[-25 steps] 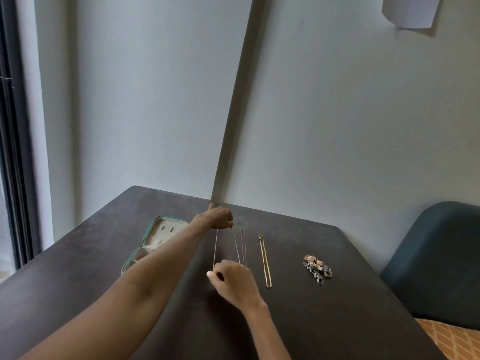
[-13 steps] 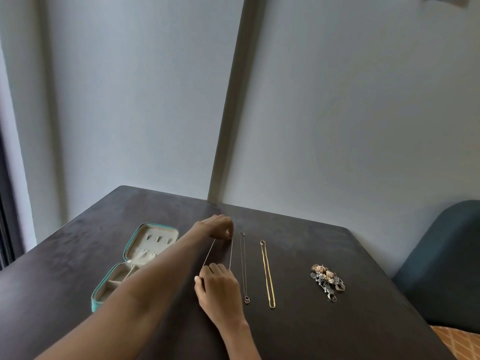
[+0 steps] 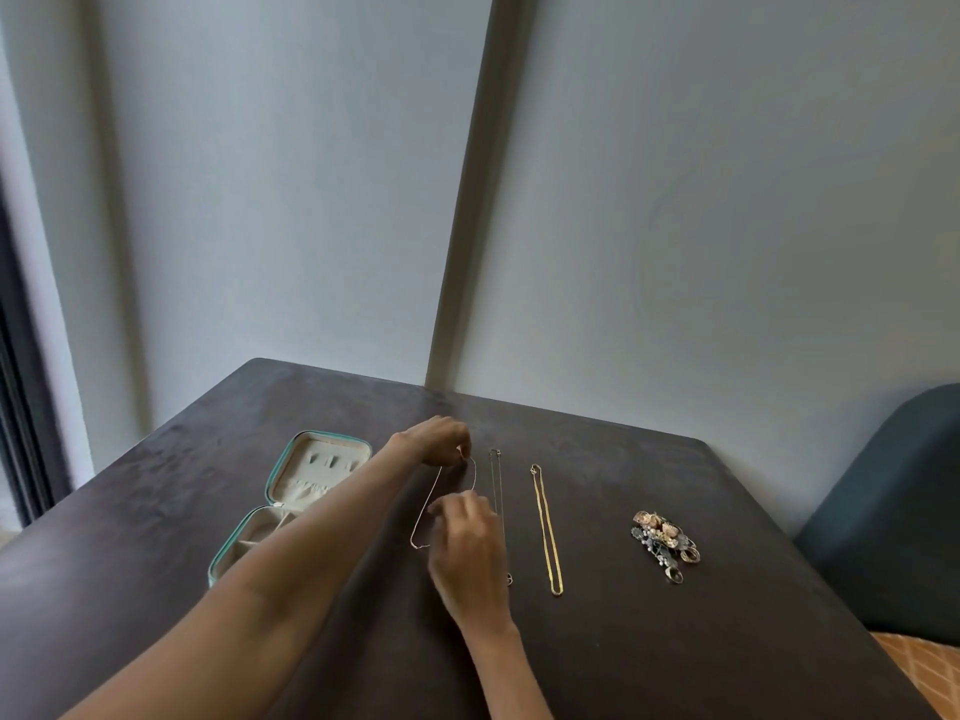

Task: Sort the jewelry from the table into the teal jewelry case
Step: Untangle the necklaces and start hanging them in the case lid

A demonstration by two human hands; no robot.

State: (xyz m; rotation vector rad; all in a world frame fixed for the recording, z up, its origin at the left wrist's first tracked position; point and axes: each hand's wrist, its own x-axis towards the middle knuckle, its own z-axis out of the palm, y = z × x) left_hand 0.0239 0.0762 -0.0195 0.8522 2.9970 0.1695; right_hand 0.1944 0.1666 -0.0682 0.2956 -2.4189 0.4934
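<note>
Slackened thin silver chain (image 3: pixel 427 504), both hands pinching, matte table (image 3: pixel 675 641)

I am seeing the teal jewelry case (image 3: pixel 274 472) with cream lining at nine o'clock from my hands, a gold chain (image 3: pixel 546 530) at three o'clock, the dark brown table (image 3: pixel 675 641), and an orange diamond-patterned floor (image 3: pixel 930 667).

Bare forearms, left hand (image 3: pixel 439 439), right hand (image 3: pixel 467 553), no sleeves.
</note>
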